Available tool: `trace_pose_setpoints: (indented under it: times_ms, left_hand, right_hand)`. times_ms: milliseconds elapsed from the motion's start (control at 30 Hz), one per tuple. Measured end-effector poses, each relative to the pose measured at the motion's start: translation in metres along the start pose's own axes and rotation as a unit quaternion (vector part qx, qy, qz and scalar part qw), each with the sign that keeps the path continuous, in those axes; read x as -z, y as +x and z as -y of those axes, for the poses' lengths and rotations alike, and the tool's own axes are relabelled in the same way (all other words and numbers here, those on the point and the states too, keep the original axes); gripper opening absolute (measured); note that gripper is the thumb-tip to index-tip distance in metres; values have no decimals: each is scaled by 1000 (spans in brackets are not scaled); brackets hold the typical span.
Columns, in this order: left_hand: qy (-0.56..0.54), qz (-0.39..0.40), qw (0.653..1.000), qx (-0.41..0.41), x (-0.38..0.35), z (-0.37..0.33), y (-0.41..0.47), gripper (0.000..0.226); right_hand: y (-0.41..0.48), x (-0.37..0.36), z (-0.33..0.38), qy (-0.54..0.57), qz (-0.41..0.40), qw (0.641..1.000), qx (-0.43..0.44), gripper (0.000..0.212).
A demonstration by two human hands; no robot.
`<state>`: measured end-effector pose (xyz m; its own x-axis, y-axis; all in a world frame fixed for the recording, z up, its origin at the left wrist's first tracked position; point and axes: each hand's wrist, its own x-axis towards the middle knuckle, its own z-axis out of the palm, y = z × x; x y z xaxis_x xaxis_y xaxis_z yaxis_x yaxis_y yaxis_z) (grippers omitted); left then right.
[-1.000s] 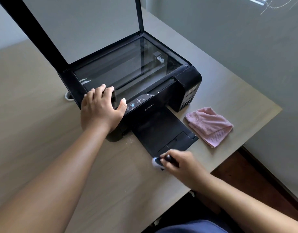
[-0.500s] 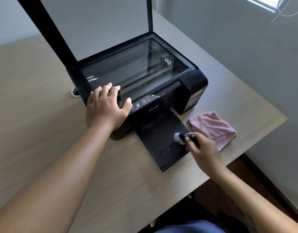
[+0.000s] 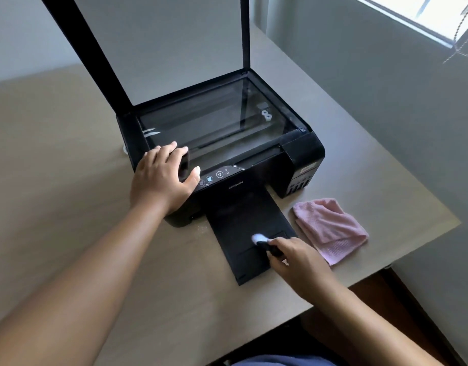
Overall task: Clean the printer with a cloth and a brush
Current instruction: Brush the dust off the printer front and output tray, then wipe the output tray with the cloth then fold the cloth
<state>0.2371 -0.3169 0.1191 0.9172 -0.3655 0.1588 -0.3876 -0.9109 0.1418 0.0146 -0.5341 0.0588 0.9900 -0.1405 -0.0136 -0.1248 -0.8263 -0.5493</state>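
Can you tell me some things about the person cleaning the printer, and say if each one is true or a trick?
1. The printer has its lid up. True.
2. The right hand holds the pink cloth. False: it holds a brush; the cloth lies on the table.
3. The left hand rests on the printer. True.
4. The brush is on the scanner glass. False: it is on the paper tray.

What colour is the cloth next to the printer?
Pink; the cloth shows clearly in the head view.
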Motion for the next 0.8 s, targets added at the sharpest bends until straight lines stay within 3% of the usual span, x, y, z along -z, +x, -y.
trace_pose_setpoints:
  times_ms: [67, 200, 267, 367, 500, 633, 733, 800]
  left_hand:
    - [-1, 5, 1000, 2, 1, 0, 0, 68]
    - [-1, 3, 1000, 10, 2, -3, -3, 65]
    - [2, 7, 1000, 14, 4, -4, -4, 63]
    - [5, 33, 999, 17, 5, -3, -5, 63]
    - [-9, 63, 998, 6, 10, 2, -8, 64]
    - [-7, 11, 1000, 1, 12, 22, -58, 57]
    - [-44, -24, 998, 41, 3, 46, -123, 54]
    - [-61, 14, 991, 119, -12, 62, -166, 59]
  right_hand:
    - [-4, -3, 4, 28, 44, 998, 27, 20]
    - [4, 0, -13, -8, -60, 998, -1, 25]
    - [6, 2, -15, -17, -22, 999, 39, 18]
    - [6, 4, -12, 6, 45, 995, 94, 25]
    - [24, 3, -8, 24, 2, 995, 99, 28]
    - [32, -14, 20, 24, 16, 989, 142, 29]
    - [37, -38, 44, 16, 41, 986, 160, 28]
    - [42, -53, 63, 19, 72, 983, 167, 26]
